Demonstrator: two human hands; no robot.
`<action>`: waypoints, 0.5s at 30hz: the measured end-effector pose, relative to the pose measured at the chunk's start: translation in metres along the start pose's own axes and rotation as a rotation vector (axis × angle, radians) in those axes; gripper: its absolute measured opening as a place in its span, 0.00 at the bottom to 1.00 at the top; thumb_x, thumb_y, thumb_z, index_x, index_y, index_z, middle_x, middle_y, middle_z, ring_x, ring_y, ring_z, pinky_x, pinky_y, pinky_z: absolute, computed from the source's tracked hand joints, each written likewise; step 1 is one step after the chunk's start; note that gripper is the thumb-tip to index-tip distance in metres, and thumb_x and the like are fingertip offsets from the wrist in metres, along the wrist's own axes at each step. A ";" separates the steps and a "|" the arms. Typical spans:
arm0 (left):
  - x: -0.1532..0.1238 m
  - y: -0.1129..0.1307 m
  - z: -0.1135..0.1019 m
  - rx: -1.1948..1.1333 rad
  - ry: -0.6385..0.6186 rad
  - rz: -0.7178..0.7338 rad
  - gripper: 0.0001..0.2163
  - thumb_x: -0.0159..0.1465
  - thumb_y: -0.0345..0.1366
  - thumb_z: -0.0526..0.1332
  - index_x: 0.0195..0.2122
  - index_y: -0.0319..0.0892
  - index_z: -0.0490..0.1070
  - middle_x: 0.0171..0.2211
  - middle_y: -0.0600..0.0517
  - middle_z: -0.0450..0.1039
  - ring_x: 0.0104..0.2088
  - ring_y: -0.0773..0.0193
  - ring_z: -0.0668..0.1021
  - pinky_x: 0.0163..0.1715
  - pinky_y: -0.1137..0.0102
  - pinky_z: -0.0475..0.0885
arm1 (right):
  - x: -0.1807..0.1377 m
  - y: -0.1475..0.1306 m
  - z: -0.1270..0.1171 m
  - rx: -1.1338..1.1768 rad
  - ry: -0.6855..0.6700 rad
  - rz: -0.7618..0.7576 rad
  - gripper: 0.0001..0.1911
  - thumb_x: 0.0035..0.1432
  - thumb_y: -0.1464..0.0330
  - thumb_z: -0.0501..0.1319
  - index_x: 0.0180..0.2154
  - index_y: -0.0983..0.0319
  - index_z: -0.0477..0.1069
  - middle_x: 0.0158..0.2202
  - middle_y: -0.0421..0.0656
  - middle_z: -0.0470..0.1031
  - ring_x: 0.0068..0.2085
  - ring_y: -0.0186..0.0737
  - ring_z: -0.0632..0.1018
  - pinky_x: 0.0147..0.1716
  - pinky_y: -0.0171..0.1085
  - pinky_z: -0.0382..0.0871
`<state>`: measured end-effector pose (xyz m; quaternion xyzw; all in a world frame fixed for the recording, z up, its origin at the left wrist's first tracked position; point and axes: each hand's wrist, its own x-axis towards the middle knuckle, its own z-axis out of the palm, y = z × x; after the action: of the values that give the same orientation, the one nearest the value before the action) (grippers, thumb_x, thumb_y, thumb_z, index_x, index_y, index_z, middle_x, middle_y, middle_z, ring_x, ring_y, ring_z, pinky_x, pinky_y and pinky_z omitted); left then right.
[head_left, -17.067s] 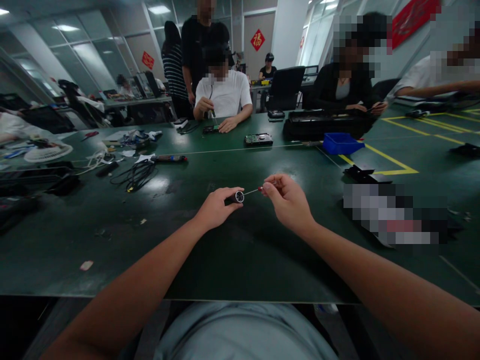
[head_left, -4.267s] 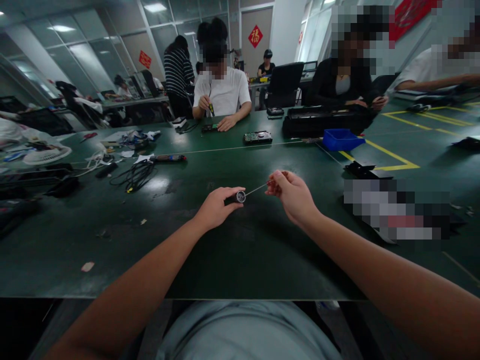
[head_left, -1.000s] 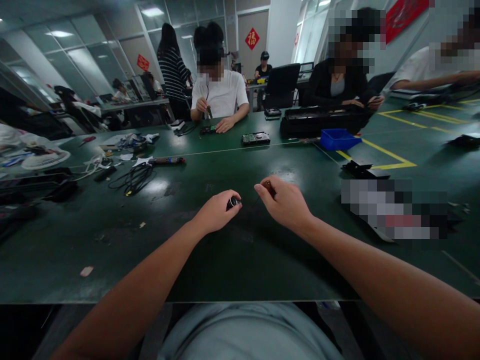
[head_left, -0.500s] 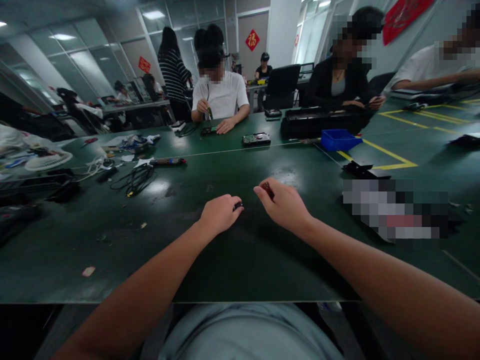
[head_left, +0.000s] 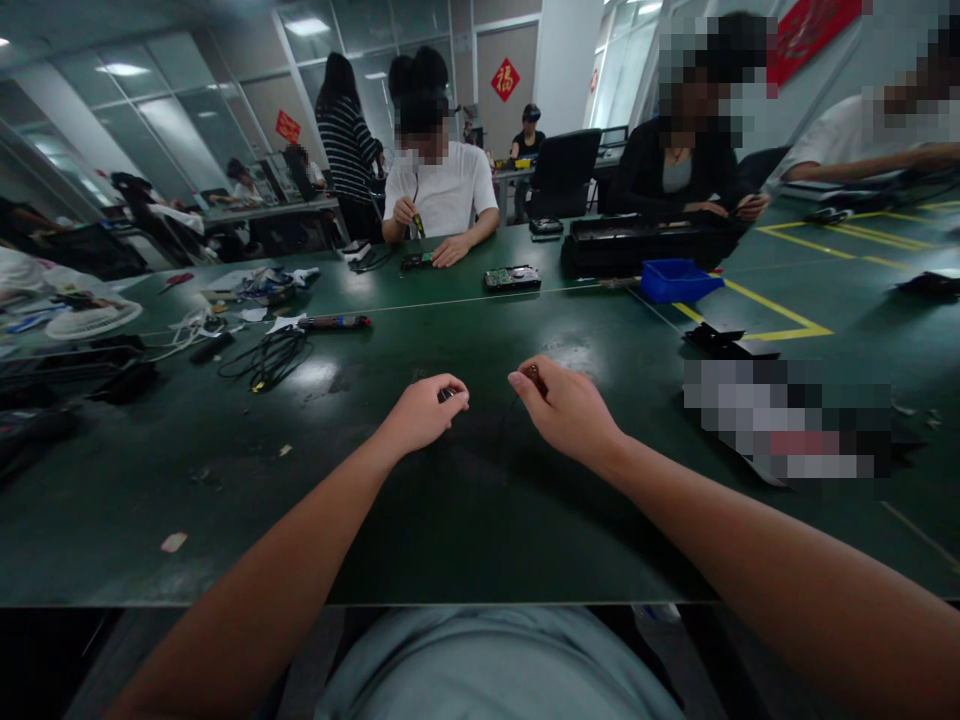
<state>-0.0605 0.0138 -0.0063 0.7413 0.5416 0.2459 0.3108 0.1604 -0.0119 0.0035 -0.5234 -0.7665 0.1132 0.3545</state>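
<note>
My left hand (head_left: pixel 420 412) is closed over the green tabletop, its fingers curled around a small dark, shiny object (head_left: pixel 448 394) that mostly hides inside the grip. To its right, my right hand (head_left: pixel 574 408) is curled too, thumb toward the left. A small dark brownish piece (head_left: pixel 535 376) shows between its thumb and fingers; its kind cannot be made out. What looks like a thin dark wire (head_left: pixel 508 415) hangs below the right fingertips. The two hands are apart, with bare table surface between them.
Left of my hands lie a coiled black cable (head_left: pixel 271 360) and a pen-like tool (head_left: pixel 335 322). Ahead are an opened hard drive (head_left: pixel 512 278) and a blue bin (head_left: pixel 681 281). A co-worker (head_left: pixel 442 190) sits opposite with a screwdriver. A blurred-out package (head_left: pixel 787 430) lies right.
My left hand has shifted left, away from the right hand, and its grip has turned so more of the small object shows. My right hand has hardly moved.
</note>
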 end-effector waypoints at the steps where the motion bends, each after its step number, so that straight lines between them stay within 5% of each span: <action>1: 0.001 -0.001 -0.003 -0.102 0.011 -0.032 0.11 0.65 0.41 0.58 0.42 0.42 0.74 0.37 0.49 0.78 0.26 0.66 0.74 0.30 0.69 0.69 | 0.000 0.000 0.000 0.000 -0.001 0.002 0.13 0.68 0.60 0.52 0.38 0.61 0.70 0.27 0.42 0.74 0.28 0.40 0.74 0.29 0.39 0.61; 9: 0.005 -0.011 -0.044 -0.972 0.249 -0.308 0.09 0.63 0.32 0.57 0.43 0.40 0.73 0.33 0.50 0.71 0.23 0.69 0.70 0.17 0.75 0.57 | -0.001 -0.001 -0.004 -0.001 -0.034 0.014 0.13 0.69 0.62 0.52 0.40 0.62 0.70 0.30 0.43 0.76 0.30 0.40 0.75 0.31 0.38 0.62; 15: -0.006 -0.035 -0.092 -1.168 0.496 -0.378 0.06 0.66 0.33 0.56 0.38 0.39 0.71 0.29 0.52 0.67 0.22 0.68 0.68 0.18 0.74 0.57 | 0.000 0.000 -0.004 0.013 -0.039 -0.001 0.13 0.70 0.62 0.51 0.40 0.62 0.69 0.30 0.43 0.76 0.30 0.40 0.75 0.30 0.38 0.62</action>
<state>-0.1493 0.0337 0.0313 0.2645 0.4955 0.6038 0.5656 0.1630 -0.0130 0.0062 -0.5184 -0.7729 0.1281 0.3427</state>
